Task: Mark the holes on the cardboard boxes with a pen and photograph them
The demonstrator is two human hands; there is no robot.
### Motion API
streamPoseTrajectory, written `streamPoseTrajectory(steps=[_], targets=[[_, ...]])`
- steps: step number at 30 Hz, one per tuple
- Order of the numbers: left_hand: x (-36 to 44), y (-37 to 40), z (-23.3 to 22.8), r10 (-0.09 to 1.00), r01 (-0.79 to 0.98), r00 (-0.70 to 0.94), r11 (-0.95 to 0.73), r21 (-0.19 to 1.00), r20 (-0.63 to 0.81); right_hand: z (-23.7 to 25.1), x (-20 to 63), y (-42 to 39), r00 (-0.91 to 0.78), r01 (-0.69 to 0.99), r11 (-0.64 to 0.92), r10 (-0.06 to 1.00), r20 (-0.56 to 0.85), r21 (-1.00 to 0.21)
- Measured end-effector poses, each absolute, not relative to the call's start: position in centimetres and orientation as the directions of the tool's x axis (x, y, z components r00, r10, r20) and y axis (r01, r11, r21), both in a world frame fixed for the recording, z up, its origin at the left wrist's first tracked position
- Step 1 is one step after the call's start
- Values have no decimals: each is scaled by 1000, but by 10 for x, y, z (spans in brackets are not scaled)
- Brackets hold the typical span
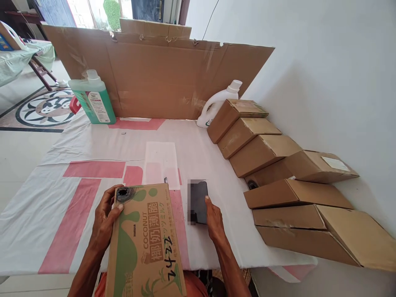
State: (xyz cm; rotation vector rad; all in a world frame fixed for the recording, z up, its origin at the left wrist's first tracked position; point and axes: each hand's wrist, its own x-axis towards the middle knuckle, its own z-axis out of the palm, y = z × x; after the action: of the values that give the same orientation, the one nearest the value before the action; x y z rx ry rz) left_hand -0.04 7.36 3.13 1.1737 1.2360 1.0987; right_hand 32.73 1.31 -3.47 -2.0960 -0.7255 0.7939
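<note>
**Here a coconut box leans at the table edge, a phone lies beside it**

Nearest to the camera, the left hand (105,220) holds the printed coconut box (145,243) at its upper left corner — the thumb lies on the top face and the fingers wrap around the side. The box is tilted, its far end over the table (46,214) and its near end toward the person's lap. It has green drawings and the handwritten number 2422. The right hand (214,220) is not gripping anything; the fingers are stretched and one fingertip touches the lower right edge of a dark phone (198,202), which lies flat on the white and pink cloth just beside the box.

In my judgement the risk is here: the box is held by one hand at one corner only, so it can slip down or swing and push the phone.

A little farther lies a thin white sheet (161,163). On the right, plain brown cartons (262,154) stand in a leaning row along the wall — a knock on one can tip the next.

At the far end stand a green detergent bottle (94,101) and a white jug (218,103), before a big cardboard panel (161,78).
</note>
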Motion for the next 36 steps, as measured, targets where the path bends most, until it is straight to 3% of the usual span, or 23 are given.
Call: streamPoseTrajectory(steps=[5, 11, 18, 20, 22, 24, 25, 27, 30, 36], targets=[[-4, 74, 24, 995, 23, 22, 100, 995, -101, -33, 330, 10, 627, 428, -609, 732, -266, -668], [-8, 73, 16, 994, 18, -4, 110, 994, -110, -31, 329, 8, 645, 611, -694, 715, -269, -380], [-14, 65, 14, 989, 113, -133, 75, 991, -60, -20, 317, 4, 584, 762, -620, 782, -218, -184], [-20, 52, 4, 979, 175, -189, 107, 979, -73, -26, 310, -9, 438, 855, -462, 886, -151, -236], [-28, 32, -8, 969, 242, -230, 149, 959, -93, -38, 301, -27, 124, 915, -132, 991, -46, -381], [-35, 10, -17, 978, 262, -166, 170, 950, -129, -52, 290, -44, -189, 825, 190, 980, 57, -532], [-39, 1, -19, 982, 248, -104, 182, 951, -161, -56, 284, -50, -284, 755, 275, 955, 82, -595], [-47, -10, -13, 974, 205, 0, 222, 953, -227, -56, 273, -55, -362, 619, 309, 928, 87, -722], [-63, -5, 18, 972, 182, 5, 228, 957, -233, -32, 259, -40, -357, 447, 204, 933, 35, -871], [-72, 40, 72, 998, 235, 38, 40, 971, -50, 23, 222, 36, -182, 316, 87, 983, 30, -945]])
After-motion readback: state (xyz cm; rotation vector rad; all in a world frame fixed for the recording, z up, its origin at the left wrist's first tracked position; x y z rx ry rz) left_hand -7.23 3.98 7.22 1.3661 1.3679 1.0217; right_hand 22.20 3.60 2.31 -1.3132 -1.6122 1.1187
